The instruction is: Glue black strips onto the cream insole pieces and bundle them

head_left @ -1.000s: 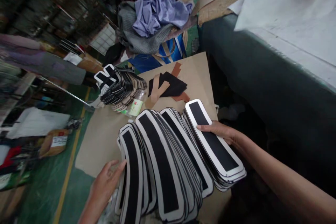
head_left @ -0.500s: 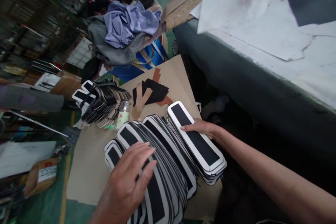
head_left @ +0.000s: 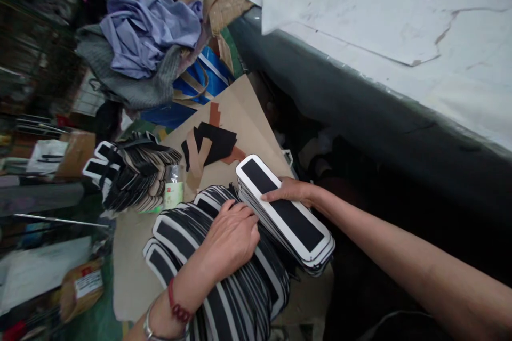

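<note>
Long black strips with white borders lie in a fanned pile on a cardboard-coloured board. To its right is a neat stack of the same strips. My right hand grips this stack's right side, its thumb on the top strip and its other fingers hidden beyond the edge. My left hand rests over the fanned pile, beside the stack's left side. Its fingers are curled with the tips turned down, and whatever they hold is hidden. Red beads and a metal bangle circle the left wrist.
Behind the piles lie black and brown scraps. A heap of smaller pieces and a clear packet with a green label are at the left. A white-topped table stands at the upper right.
My left hand has moved right and forward onto the fanned pile, and its fingers have curled. My right hand keeps its grip on the stack. The camera view has shifted.
</note>
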`<move>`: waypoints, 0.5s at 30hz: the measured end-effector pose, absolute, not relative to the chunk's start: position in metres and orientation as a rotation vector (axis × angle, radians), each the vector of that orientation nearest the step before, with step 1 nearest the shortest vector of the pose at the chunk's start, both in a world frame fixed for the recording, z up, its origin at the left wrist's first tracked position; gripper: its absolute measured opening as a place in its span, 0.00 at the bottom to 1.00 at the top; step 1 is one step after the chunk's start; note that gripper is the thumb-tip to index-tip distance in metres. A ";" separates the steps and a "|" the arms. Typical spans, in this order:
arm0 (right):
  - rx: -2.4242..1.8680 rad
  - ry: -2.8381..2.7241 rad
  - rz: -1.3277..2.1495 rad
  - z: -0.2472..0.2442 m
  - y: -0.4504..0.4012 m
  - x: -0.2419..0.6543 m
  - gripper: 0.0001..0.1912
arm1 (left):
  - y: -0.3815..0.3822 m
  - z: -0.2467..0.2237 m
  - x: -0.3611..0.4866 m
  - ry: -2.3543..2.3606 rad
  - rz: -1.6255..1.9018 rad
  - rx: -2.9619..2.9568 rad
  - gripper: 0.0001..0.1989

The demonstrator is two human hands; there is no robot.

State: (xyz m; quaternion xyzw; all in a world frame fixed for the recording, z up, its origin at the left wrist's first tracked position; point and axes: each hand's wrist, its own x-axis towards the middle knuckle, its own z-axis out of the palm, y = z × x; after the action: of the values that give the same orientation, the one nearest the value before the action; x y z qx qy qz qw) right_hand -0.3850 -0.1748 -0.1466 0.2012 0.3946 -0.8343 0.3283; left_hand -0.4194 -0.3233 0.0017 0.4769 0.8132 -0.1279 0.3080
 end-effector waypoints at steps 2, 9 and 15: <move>0.516 1.054 -2.185 -0.149 -0.175 -0.385 0.26 | -0.328 0.001 -0.418 2.174 -0.330 1.248 0.14; 0.524 1.009 -2.212 -0.152 -0.174 -0.385 0.30 | -0.336 -0.002 -0.417 2.216 -0.269 1.244 0.13; 0.526 0.916 -2.171 -0.150 -0.165 -0.384 0.29 | -0.340 -0.001 -0.416 2.250 -0.227 1.245 0.12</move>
State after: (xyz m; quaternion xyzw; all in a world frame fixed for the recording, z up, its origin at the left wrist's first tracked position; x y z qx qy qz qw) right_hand -0.3842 -0.1649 -0.1498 0.2035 0.3546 -0.8405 0.3556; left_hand -0.4160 -0.3404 -0.0011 0.4634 0.8377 -0.0846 0.2763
